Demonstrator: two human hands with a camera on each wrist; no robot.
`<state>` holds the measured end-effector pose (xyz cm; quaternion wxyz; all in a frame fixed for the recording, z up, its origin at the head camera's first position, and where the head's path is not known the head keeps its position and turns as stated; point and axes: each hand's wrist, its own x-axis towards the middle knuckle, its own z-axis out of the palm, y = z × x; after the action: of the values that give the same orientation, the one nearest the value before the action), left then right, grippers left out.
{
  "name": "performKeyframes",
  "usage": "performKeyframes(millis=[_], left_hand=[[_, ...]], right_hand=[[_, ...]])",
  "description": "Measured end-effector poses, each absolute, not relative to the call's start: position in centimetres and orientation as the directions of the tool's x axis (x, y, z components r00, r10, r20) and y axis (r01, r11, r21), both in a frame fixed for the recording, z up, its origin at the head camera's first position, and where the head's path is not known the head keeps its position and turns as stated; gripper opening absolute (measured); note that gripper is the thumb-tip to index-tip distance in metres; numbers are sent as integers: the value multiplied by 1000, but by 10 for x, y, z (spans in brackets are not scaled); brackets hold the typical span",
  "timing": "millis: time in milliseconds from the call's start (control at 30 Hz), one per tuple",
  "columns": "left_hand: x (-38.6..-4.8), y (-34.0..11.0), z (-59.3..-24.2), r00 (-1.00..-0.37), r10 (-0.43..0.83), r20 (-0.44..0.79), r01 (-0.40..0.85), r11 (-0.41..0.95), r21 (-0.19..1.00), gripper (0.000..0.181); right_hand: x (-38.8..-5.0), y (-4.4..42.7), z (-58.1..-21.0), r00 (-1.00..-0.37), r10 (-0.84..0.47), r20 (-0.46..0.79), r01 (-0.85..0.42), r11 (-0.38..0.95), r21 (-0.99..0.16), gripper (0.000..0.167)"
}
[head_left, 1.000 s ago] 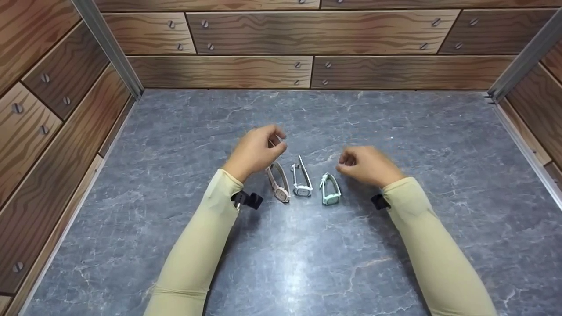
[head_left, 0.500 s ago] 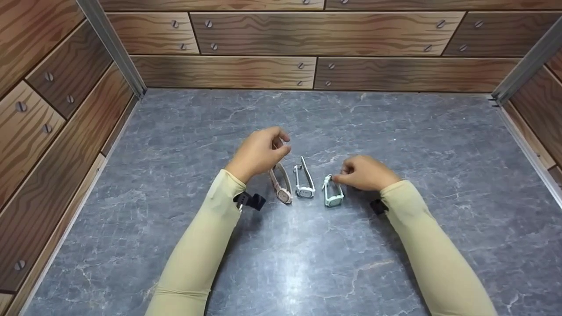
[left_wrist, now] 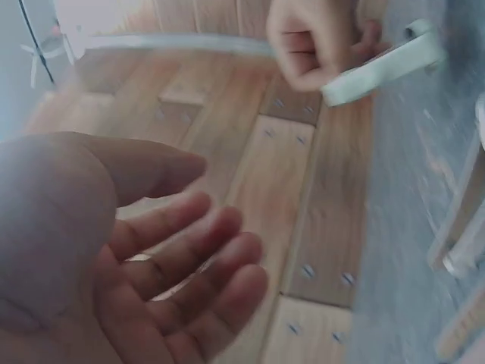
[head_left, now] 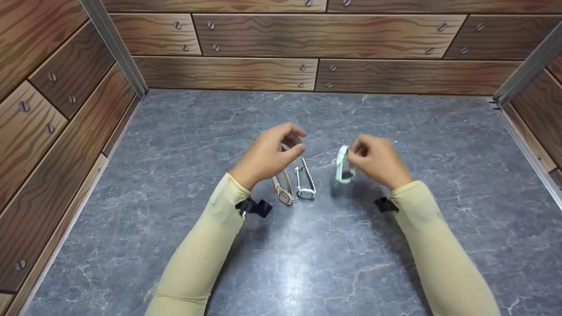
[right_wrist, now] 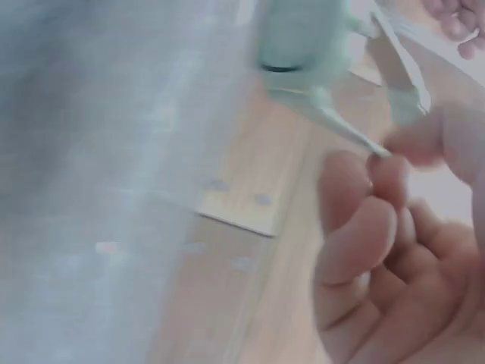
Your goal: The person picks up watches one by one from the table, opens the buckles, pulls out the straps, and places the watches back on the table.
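My right hand (head_left: 376, 159) pinches the strap of a mint-green wristwatch (head_left: 340, 166) between thumb and fingertips, holding it above the table. In the right wrist view the watch's case (right_wrist: 301, 38) hangs blurred from the pinched strap. Fingers loosely bent and holding nothing, my left hand (head_left: 272, 151) hovers over the far end of a pink wristwatch (head_left: 284, 195) and hides part of its strap. Between the hands a white wristwatch (head_left: 305, 193) lies on the table, its strap standing in a narrow loop.
The grey marbled tabletop (head_left: 210, 123) is bounded by a wood-patterned back wall (head_left: 246, 72) and a similar left wall (head_left: 88, 109). Metal posts (head_left: 118, 48) mark the far corners.
My right hand came down to the mint-green watch, took hold of its strap and lifted it up and away from me. My left hand shifted slightly right.
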<state>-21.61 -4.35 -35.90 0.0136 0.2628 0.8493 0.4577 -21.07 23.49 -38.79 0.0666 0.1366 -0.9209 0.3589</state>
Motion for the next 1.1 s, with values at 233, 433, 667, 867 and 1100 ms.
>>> performKeyframes(millis=[233,433,667,867,1100], left_hand=[[-185,-27,-334,-763,498,412,610,343,715,36],[-169,-18,-316,-736,482,475,667,398,630,45],[-160,-12,-307,-730,462,503,683,480,551,47],[-159,-3,-313,-744,477,468,667,573,476,37],[-161,-3,-315,-723,435,537,689,513,512,11]], right_hand=[[-179,223,-348,-870,-42,492,-421,584,-694,8],[-161,212,-337,-806,-35,591,-525,503,-686,8],[-156,207,-334,-782,-59,621,-561,499,-660,9],[-149,200,-330,-770,-96,631,-593,474,-651,11],[-145,201,-329,-763,-150,629,-621,439,-649,6]])
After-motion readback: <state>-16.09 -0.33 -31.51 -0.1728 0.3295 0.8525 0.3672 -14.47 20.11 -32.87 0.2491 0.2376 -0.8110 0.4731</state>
